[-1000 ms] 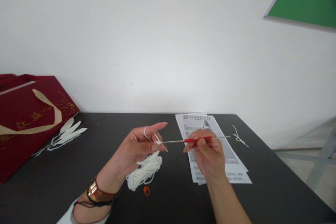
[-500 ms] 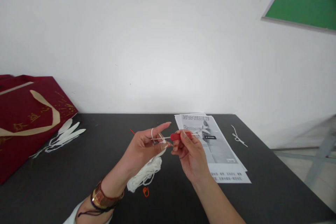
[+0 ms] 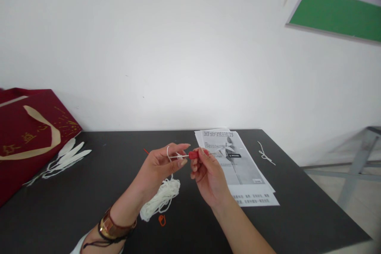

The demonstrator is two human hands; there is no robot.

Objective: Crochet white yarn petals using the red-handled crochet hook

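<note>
- Pinching white yarn (image 3: 179, 154) between the thumb and fingers of the left hand (image 3: 156, 166), just below the centre of the frame, and wearing one loop of it round the index finger.
- Gripping the red handle of a crochet hook (image 3: 195, 154) in the right hand (image 3: 212, 176), with the thumb laid along it, close beside the left fingertips.
- Holding the hook nearly level, its thin metal shaft pointed toward the left of the frame and reaching in among the left fingers; too fine to tell whether caught in the yarn at the tip.
- Trailing a strand from the left hand down toward a loose white skein (image 3: 162, 198), laid on the black desk (image 3: 113, 166) at lower centre.
- Just below the skein, lying flat near its lower end: an orange clip (image 3: 162, 220).
- Behind the left hand, partly hidden by it: a thin red-orange stick (image 3: 145, 151).
- Right of centre, under and beyond the right hand: printed sheets (image 3: 247, 174), loosely stacked.
- Farther right, near the desk's edge: a short knotted white cord (image 3: 263, 154).
- At the left edge of the frame: a maroon bag (image 3: 20, 123) with a cream ribbon handle, and just beside it several white petal-shaped pieces (image 3: 70, 156) with trailing ends.
- On the left wrist: a brown-and-gold bracelet (image 3: 110, 226).
</note>
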